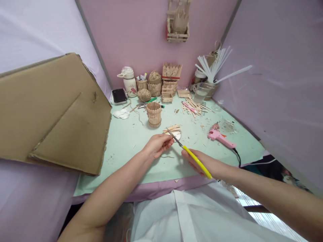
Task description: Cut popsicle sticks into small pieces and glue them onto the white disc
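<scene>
Trimming step: right hand [202, 163] grips yellow-handled scissors [190, 154], blades at a small wooden stick piece pinched by left hand [157, 145] above the counter [126, 141]; closing the blades squarely seems next.

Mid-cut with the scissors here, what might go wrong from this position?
1. The left hand pinches something small right at the tips of the scissors held by the right hand; the fingertips could get nicked.
2. An offcut may fly into the popsicle sticks lying just behind.
3. The pink glue gun lies near the right forearm, cord trailing off the table edge; it could snag.
</scene>
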A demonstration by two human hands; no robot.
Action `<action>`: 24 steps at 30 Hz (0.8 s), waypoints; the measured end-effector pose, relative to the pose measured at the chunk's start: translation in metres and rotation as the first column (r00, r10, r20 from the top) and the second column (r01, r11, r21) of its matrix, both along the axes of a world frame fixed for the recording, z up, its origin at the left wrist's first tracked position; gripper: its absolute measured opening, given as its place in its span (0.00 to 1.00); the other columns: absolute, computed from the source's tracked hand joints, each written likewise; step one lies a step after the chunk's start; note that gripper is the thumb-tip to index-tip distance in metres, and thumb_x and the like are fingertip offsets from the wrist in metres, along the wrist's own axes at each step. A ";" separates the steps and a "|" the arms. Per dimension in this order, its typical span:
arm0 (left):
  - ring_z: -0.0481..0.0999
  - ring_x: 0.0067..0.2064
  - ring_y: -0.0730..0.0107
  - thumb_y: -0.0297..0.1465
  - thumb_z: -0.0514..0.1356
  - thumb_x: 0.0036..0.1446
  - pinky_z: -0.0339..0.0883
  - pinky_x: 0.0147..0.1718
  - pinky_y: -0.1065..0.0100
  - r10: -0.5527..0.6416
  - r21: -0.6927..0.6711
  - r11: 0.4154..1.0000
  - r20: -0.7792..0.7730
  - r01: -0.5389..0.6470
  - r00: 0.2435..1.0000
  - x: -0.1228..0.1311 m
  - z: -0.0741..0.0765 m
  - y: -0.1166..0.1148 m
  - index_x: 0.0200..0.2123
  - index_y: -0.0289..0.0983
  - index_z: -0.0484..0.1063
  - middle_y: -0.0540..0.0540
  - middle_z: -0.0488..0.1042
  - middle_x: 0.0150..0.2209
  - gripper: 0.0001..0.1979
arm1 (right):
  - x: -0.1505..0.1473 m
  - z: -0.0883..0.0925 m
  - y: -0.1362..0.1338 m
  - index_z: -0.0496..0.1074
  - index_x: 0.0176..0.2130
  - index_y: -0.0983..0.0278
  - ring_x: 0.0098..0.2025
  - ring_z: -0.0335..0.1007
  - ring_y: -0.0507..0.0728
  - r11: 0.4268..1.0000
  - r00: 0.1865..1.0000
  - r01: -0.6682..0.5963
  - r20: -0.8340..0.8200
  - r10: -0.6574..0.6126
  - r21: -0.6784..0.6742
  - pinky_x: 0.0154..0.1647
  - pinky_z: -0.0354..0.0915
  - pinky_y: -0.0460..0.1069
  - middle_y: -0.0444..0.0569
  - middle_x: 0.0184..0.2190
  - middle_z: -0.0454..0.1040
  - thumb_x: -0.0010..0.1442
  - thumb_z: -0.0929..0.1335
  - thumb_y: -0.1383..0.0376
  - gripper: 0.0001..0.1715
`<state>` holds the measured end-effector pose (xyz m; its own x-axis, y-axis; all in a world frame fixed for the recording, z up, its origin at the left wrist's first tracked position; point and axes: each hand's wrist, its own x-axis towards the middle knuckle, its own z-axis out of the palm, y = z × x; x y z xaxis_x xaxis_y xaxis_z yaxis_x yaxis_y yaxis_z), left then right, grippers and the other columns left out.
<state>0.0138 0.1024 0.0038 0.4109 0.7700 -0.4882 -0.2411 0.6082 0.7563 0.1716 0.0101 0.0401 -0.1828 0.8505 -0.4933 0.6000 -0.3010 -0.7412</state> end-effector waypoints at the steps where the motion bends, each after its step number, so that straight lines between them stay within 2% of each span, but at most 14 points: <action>1: 0.69 0.20 0.83 0.21 0.60 0.48 0.65 0.20 0.84 0.000 -0.001 1.000 0.001 0.000 1.000 0.000 0.000 0.000 0.23 0.28 0.72 0.46 0.71 0.20 0.04 | 0.000 -0.001 0.000 0.56 0.26 0.61 0.16 0.50 0.49 1.000 1.000 0.005 0.002 -0.005 0.004 0.17 0.50 0.45 0.37 0.15 0.56 0.57 0.57 0.44 0.25; 6: 0.69 0.20 0.83 0.20 0.59 0.49 0.65 0.20 0.83 0.005 -0.011 1.000 -0.003 -0.006 1.000 0.000 0.000 0.000 0.23 0.27 0.72 0.47 0.71 0.19 0.04 | 0.001 -0.005 0.002 0.57 0.27 0.62 0.17 0.51 0.48 1.000 1.000 0.011 -0.007 -0.011 0.001 0.17 0.50 0.44 0.38 0.16 0.57 0.56 0.58 0.43 0.25; 11: 0.68 0.19 0.83 0.20 0.60 0.48 0.65 0.19 0.83 -0.002 -0.031 1.000 -0.025 0.001 1.000 0.000 -0.002 0.003 0.23 0.27 0.72 0.47 0.71 0.19 0.03 | 0.001 0.001 0.004 0.56 0.25 0.62 0.17 0.51 0.48 1.000 1.000 -0.010 -0.022 0.009 -0.030 0.16 0.51 0.44 0.38 0.16 0.55 0.55 0.58 0.43 0.26; 16: 0.68 0.19 0.83 0.21 0.60 0.48 0.63 0.18 0.83 -0.023 -0.037 0.999 -0.055 0.021 0.998 0.002 -0.005 0.005 0.23 0.28 0.71 0.47 0.70 0.19 0.03 | 0.002 0.002 0.006 0.57 0.25 0.62 0.18 0.52 0.48 0.998 0.999 0.031 -0.020 -0.032 -0.063 0.16 0.51 0.44 0.39 0.18 0.56 0.53 0.59 0.41 0.27; 20: 0.67 0.19 0.84 0.22 0.61 0.47 0.61 0.17 0.83 -0.042 -0.006 0.999 -0.072 0.042 0.997 0.000 -0.006 0.005 0.23 0.28 0.71 0.47 0.70 0.19 0.03 | 0.008 0.004 0.005 0.55 0.25 0.61 0.18 0.49 0.48 0.995 0.999 0.045 -0.011 -0.046 -0.088 0.15 0.50 0.44 0.38 0.16 0.54 0.53 0.59 0.39 0.29; 24: 0.65 0.19 0.85 0.23 0.63 0.45 0.59 0.16 0.83 -0.043 0.047 0.998 -0.083 0.048 0.996 -0.005 -0.004 0.004 0.22 0.30 0.70 0.48 0.70 0.21 0.04 | 0.019 0.012 0.002 0.53 0.24 0.61 0.16 0.47 0.46 0.994 0.997 0.066 -0.039 -0.070 -0.092 0.14 0.47 0.43 0.36 0.15 0.52 0.55 0.59 0.41 0.27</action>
